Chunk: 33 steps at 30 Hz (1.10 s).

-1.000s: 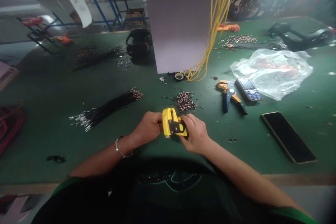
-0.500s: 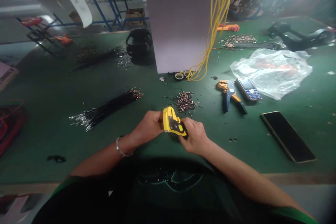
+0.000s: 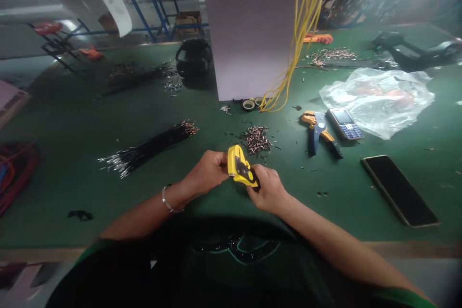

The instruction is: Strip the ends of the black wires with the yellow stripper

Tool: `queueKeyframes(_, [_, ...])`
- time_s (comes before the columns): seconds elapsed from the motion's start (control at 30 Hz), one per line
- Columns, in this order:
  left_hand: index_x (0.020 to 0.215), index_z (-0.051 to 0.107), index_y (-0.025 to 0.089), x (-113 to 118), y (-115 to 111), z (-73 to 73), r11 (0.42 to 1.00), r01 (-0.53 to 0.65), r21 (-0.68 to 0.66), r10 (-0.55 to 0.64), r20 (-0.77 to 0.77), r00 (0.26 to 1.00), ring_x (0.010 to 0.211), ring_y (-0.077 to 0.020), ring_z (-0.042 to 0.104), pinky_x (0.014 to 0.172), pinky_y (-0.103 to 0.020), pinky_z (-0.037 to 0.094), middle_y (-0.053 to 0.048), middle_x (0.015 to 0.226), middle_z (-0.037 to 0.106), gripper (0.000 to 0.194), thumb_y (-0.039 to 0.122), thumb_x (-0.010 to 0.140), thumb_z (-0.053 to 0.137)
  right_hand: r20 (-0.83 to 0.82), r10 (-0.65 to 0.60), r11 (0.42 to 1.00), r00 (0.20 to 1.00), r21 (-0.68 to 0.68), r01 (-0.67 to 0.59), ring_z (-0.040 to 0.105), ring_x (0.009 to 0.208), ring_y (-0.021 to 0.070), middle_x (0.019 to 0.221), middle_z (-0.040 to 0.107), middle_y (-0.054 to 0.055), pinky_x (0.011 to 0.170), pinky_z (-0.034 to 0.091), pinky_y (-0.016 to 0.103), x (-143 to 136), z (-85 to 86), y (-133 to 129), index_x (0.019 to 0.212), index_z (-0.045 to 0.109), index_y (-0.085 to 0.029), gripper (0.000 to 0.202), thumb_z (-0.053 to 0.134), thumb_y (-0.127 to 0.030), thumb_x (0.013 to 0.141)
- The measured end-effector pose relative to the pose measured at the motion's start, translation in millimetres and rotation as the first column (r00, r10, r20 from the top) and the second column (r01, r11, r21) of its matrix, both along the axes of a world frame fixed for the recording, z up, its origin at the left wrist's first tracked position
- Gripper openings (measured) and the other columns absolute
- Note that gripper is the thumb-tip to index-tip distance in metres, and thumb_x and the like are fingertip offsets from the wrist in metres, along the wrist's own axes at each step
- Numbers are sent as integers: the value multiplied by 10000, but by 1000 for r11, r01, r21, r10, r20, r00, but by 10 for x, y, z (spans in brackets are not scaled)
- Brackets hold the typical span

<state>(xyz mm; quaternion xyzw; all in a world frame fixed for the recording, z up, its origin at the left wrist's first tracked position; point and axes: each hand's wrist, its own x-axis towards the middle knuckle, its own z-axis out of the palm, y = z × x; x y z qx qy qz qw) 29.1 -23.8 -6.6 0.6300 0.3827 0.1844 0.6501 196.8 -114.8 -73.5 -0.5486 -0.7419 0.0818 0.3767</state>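
Note:
My right hand (image 3: pixel 269 186) is wrapped around the dark handles of a yellow wire stripper (image 3: pixel 238 167), whose head points up and left. Against the left side of that head, my left hand (image 3: pixel 208 172) is closed in a pinch. Whatever sits between its fingertips is hidden behind the tool. Just beyond the stripper lies a heap of short copper-tipped wire offcuts (image 3: pixel 257 139). A bundle of black wires (image 3: pixel 151 148) rests to the left, silvery ends toward the left and copper ends toward the right.
On the green table (image 3: pixel 162 231), blue-orange pliers (image 3: pixel 317 132), a keypad phone (image 3: pixel 345 123) and a smartphone (image 3: pixel 400 190) lie to the right. A clear plastic bag (image 3: pixel 378 98) is behind them. Yellow wires (image 3: pixel 306 24) hang by a pale panel (image 3: pixel 250 33), with tape rolls (image 3: pixel 249 104) below.
The camera view has shifted slightly, so the table's things appear a little further right. The wire stripper has tilted a little in my hands. Both hands keep about the same position and hold.

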Motion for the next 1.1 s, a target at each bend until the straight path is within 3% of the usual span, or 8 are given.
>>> queueKeyframes(0.17, [688,687,137,2,4,22,1000,5,19,-4,-29,1000,567,-86,550,550,-191,450,27,544,601,47,183,680,685,-84,-45,996,995,-79,38,564,590,198,680,583,27,577,436,308,-22,9,3,901,473,-211,222,513,-177,685])
queueKeyframes(0.27, [762,700,134,14,-3,61,1000,16,-21,-17,-68,998,440,-49,421,441,-166,335,64,452,482,93,200,750,636,-225,-116,973,967,-221,65,527,524,161,619,552,-5,531,411,280,-27,52,10,833,479,-220,140,516,-196,701])
queueKeyframes(0.37, [881,698,124,24,-1,87,998,37,-51,-42,-89,995,389,-46,373,403,-177,305,68,446,473,162,215,801,590,-407,-166,935,898,-354,13,522,520,141,608,550,-18,524,422,269,-24,117,27,791,505,-215,88,533,-207,708])
queueKeyframes(0.53, [844,696,114,-20,91,134,997,74,30,-73,-56,996,481,-77,528,506,-209,440,-9,575,623,207,265,851,554,-747,-300,811,593,-527,-253,434,356,97,461,482,-87,387,393,240,-16,184,71,788,499,-209,139,582,-212,677])
queueKeyframes(0.73, [923,712,121,-114,296,145,977,33,210,-34,-3,999,699,-122,655,717,-272,536,-82,846,734,227,290,872,569,-887,-357,759,293,-458,-463,416,310,88,392,490,-97,331,405,229,5,187,101,764,515,-187,169,630,-163,643])
queueKeyframes(0.8, [951,721,149,-115,315,102,924,17,382,-17,-4,1000,743,-121,660,751,-268,538,-72,911,736,177,239,829,631,-903,-367,752,223,-429,-501,418,312,81,414,497,-93,320,407,222,6,189,102,755,527,-177,172,640,-137,632])
queueKeyframes(0.97, [953,743,215,-75,252,16,675,44,737,-144,73,987,911,-165,677,851,-323,535,-65,978,751,148,203,816,687,-928,-356,747,111,-354,-563,430,310,75,455,512,-82,298,402,210,3,200,106,745,547,-162,164,638,-92,627])
queueKeyframes(1.1, [1025,728,260,-50,196,11,629,35,777,-202,120,972,961,-177,677,873,-362,540,-49,1016,758,199,194,852,657,-931,-357,737,83,-335,-588,428,309,76,453,516,-77,293,401,208,-9,206,104,743,559,-160,152,632,-83,636])
